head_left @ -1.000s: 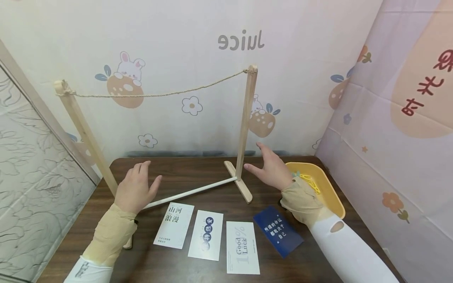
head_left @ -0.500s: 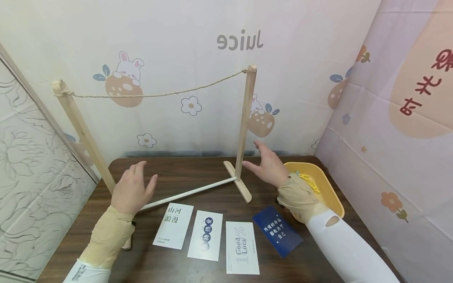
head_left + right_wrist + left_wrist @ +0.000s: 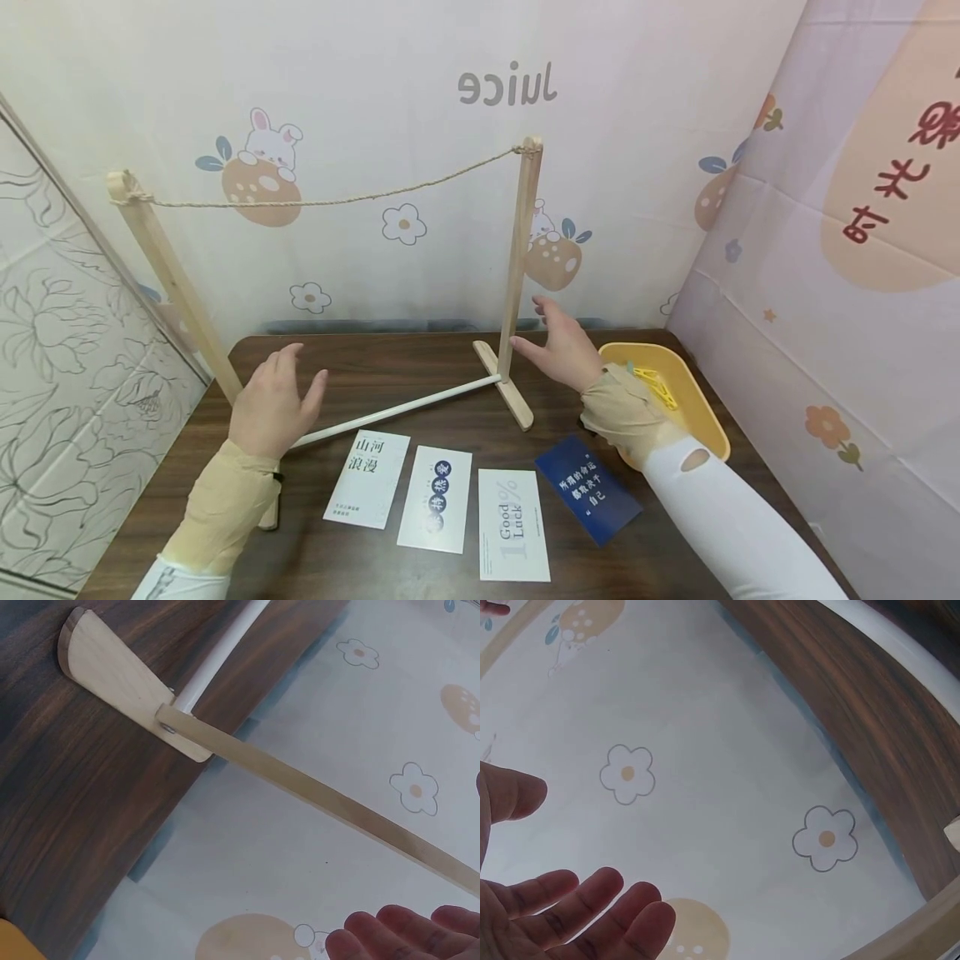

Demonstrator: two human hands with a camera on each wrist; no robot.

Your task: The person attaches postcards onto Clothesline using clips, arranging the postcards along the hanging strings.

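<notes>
My left hand (image 3: 272,402) hovers near the left post (image 3: 180,292) of a wooden stand, fingers relaxed and holding nothing. In the left wrist view its fingers (image 3: 604,911) are spread from the thumb. My right hand (image 3: 561,348) hangs in the air beside the right post (image 3: 520,258), thumb apart from the fingers, also holding nothing. A thin twine (image 3: 337,202) sags between the tops of the two posts. A white rod (image 3: 397,409) joins the stand low down. Three white cards, one of them reading Good Luck (image 3: 514,525), and a dark blue card (image 3: 588,490) lie in front.
A yellow tray (image 3: 708,417) with yellow clips (image 3: 657,388) stands at the right, partly behind my right forearm. The right wooden foot (image 3: 517,406) rests on the dark brown table (image 3: 375,354). A printed cloth wall (image 3: 420,275) rises behind the table.
My left hand has drifted slightly left and my right hand a little left and up. The cards, stand and tray stay where they were.
</notes>
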